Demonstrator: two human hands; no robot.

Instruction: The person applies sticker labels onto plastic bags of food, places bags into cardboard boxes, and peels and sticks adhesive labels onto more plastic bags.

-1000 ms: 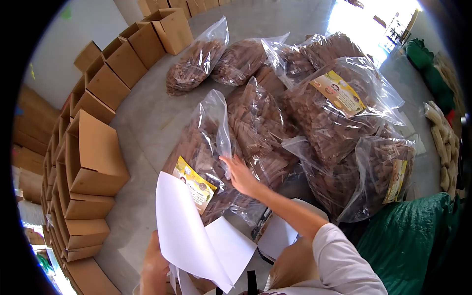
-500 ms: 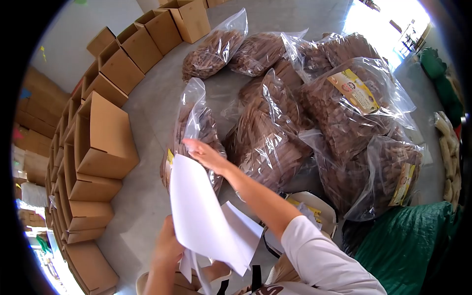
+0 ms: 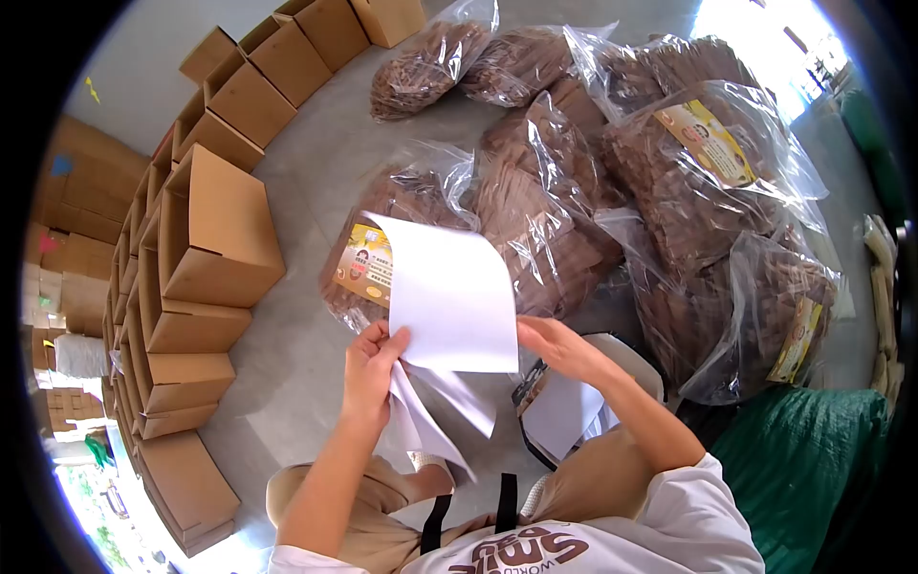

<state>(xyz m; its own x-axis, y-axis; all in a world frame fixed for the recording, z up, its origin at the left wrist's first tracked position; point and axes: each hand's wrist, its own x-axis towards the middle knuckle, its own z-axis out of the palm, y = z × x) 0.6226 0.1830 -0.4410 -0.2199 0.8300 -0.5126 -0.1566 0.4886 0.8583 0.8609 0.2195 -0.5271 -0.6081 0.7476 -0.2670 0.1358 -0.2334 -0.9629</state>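
Observation:
My left hand (image 3: pixel 371 368) pinches several white paper sheets (image 3: pixel 449 292) at their left side. One sheet stands up and curls over at the top, while looser sheets hang below the hand. My right hand (image 3: pixel 564 352) is at the right edge of the upright sheet, fingers stretched out; whether they touch it I cannot tell. Behind the paper stands a clear plastic bag of brown strips (image 3: pixel 411 196) with a yellow label (image 3: pixel 363 263), partly covered by the sheets. Below my right hand an open dark-rimmed container (image 3: pixel 626 359) has white paper (image 3: pixel 564 416) in it.
Several more clear bags of brown strips (image 3: pixel 545 210) fill the floor ahead and to the right. Open cardboard boxes (image 3: pixel 225 230) curve along the left. A green sack (image 3: pixel 803 459) lies at the lower right. Grey floor (image 3: pixel 316 153) shows between boxes and bags.
My right hand has come back from the near bag to the sheet's right edge. My left hand has risen with the paper. The bag's label now shows, and white paper covers the container's contents.

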